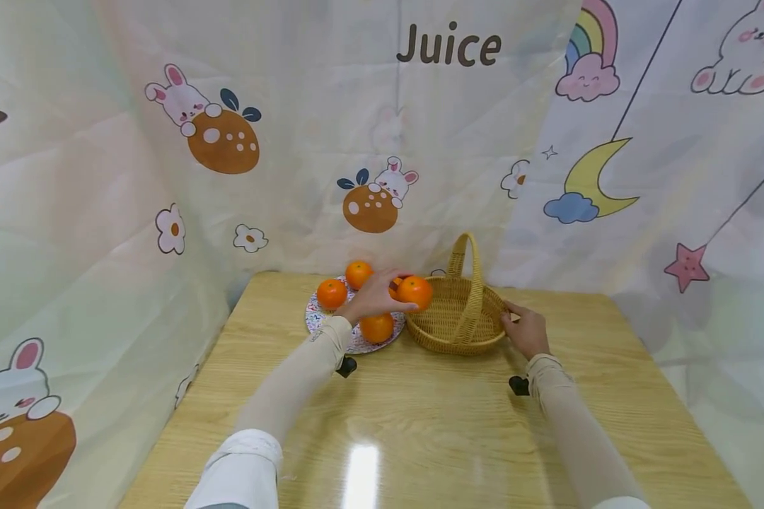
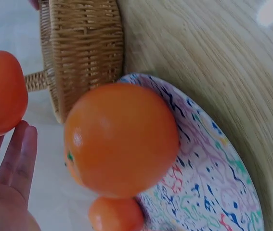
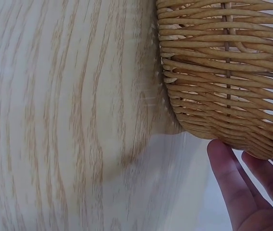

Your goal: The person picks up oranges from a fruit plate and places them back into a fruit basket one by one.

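Observation:
My left hand [image 1: 377, 293] holds an orange [image 1: 415, 293] between thumb and fingers, up at the left rim of the wicker basket [image 1: 446, 345]. In the left wrist view the held orange [image 2: 1, 94] shows at the left edge against the fingers. Below and around that hand is a patterned plate [image 1: 358, 348] bearing several more oranges, among them a near one [image 1: 377, 329] and a left one [image 1: 332, 294]. On the basket's right side, my right hand [image 1: 527, 332] grips the rim. The right wrist view shows its fingers against the woven wall [image 3: 223, 91].
A tall arched handle [image 1: 473, 283] rises over the basket. The wooden table [image 1: 433, 424] extends toward me, with a bright reflection near its front. Printed cloth [image 1: 305, 177] hangs behind and on both sides, close to the table's back edge.

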`<act>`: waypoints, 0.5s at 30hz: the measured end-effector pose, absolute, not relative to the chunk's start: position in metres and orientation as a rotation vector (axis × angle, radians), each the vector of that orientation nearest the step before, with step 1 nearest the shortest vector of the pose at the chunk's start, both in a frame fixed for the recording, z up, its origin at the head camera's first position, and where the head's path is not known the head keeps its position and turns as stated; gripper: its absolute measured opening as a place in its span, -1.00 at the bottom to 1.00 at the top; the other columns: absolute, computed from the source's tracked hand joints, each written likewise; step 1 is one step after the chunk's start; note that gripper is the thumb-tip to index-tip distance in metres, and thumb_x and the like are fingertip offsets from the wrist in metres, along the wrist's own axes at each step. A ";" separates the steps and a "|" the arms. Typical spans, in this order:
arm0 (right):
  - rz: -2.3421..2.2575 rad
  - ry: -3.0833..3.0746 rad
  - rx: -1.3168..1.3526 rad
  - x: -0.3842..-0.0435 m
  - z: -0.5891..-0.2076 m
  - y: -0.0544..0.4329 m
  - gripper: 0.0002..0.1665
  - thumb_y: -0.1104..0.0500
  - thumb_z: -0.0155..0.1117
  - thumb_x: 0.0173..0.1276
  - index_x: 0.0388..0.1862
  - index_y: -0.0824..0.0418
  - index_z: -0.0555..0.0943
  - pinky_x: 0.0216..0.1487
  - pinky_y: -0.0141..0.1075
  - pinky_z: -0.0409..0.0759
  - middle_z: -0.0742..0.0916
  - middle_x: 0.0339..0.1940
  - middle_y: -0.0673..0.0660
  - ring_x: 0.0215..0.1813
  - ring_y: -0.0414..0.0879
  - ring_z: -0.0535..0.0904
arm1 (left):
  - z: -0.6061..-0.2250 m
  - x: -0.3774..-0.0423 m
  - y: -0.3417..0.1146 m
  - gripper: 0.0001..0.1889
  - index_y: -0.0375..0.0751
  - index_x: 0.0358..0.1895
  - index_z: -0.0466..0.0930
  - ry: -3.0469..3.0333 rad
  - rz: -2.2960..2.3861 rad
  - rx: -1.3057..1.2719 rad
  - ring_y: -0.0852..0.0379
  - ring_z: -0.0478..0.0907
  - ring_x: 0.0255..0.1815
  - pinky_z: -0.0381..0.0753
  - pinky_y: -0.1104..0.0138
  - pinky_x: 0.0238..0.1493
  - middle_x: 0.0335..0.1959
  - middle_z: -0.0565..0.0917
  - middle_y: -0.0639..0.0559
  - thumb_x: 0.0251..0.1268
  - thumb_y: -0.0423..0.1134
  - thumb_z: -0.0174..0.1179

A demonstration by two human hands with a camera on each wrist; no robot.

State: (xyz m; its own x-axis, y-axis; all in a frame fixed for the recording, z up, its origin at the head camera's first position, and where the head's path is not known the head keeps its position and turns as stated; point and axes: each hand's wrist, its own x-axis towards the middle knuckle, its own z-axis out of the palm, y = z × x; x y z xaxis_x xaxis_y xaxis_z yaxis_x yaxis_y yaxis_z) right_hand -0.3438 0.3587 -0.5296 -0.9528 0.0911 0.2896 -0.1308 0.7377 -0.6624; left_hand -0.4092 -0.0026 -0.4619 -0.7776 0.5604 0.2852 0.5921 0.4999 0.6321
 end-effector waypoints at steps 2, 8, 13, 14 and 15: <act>1.037 -2.636 0.018 -0.343 -0.529 0.360 -0.51 0.20 0.09 0.49 0.36 0.30 0.45 -0.79 -0.28 0.33 0.61 -0.74 0.28 -0.75 -0.08 0.45 | -0.462 -0.410 0.007 -0.19 0.04 0.34 0.43 -2.665 -1.193 -1.045 0.14 0.49 0.04 0.52 0.22 0.05 0.19 0.51 0.13 -0.01 0.25 0.41; 1.071 -2.640 0.009 -0.343 -0.528 0.359 -0.51 0.19 0.09 0.49 0.36 0.29 0.45 -0.74 -0.27 0.40 0.68 -0.64 0.29 -0.65 0.01 0.56 | -0.469 -0.410 0.030 -0.25 0.09 0.32 0.44 -2.643 -1.355 -1.044 0.13 0.54 -0.06 0.58 0.29 -0.10 0.14 0.51 0.13 0.00 0.15 0.45; 1.059 -2.630 0.005 -0.342 -0.528 0.359 -0.52 0.19 0.11 0.48 0.34 0.29 0.47 -0.73 -0.27 0.42 0.69 -0.63 0.25 -0.65 -0.01 0.55 | -0.474 -0.410 0.047 -0.21 0.08 0.34 0.42 -2.664 -1.309 -1.064 0.18 0.50 0.01 0.54 0.30 -0.01 0.20 0.49 0.16 -0.01 0.19 0.45; 1.050 -2.628 0.010 -0.341 -0.528 0.360 -0.52 0.19 0.10 0.49 0.34 0.29 0.47 -0.73 -0.28 0.41 0.68 -0.66 0.25 -0.67 -0.02 0.54 | -0.473 -0.410 0.051 -0.20 0.06 0.35 0.42 -2.660 -1.294 -1.081 0.18 0.50 0.02 0.54 0.29 0.00 0.20 0.49 0.15 -0.01 0.19 0.45; 1.047 -2.624 0.009 -0.341 -0.528 0.360 -0.52 0.19 0.09 0.49 0.34 0.29 0.47 -0.74 -0.28 0.40 0.67 -0.67 0.25 -0.68 -0.04 0.52 | -0.473 -0.410 0.055 -0.19 0.04 0.35 0.42 -2.651 -1.287 -1.095 0.18 0.50 0.02 0.53 0.29 0.01 0.21 0.50 0.14 -0.02 0.19 0.45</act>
State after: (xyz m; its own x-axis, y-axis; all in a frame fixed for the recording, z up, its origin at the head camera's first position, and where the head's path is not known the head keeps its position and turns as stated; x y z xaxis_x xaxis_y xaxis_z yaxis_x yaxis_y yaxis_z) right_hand -0.3407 0.3603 -0.5277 -0.9505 0.1095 0.2908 -0.1209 0.7320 -0.6705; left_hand -0.4102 0.0545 -0.4735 -0.7572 0.5884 0.2837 0.5868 0.4219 0.6911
